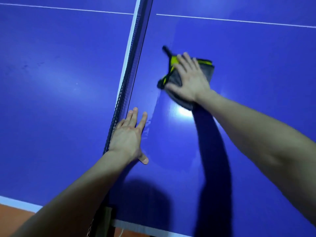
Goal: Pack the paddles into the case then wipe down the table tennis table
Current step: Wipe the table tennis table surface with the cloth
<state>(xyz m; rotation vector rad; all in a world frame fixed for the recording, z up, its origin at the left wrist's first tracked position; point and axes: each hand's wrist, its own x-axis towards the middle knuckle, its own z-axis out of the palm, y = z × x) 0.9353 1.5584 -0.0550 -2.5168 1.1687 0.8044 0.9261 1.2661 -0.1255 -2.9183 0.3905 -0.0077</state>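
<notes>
A blue table tennis table [248, 69] fills the view. My right hand [188, 81] lies flat, fingers spread, pressing a grey cloth [206, 69] with yellow and black trim onto the right half of the table, a little right of the net. The cloth looks blurred by motion. A wet streak [150, 120] shines on the surface below the cloth. My left hand [129, 135] rests flat on the table right beside the net, fingers straight. No paddles or case are in view.
The net [133, 65] with its white top band runs from the near edge up through the middle. A white centre line [239, 20] crosses the far side. The near table edge [153, 227] and orange floor [15, 212] show at the bottom left.
</notes>
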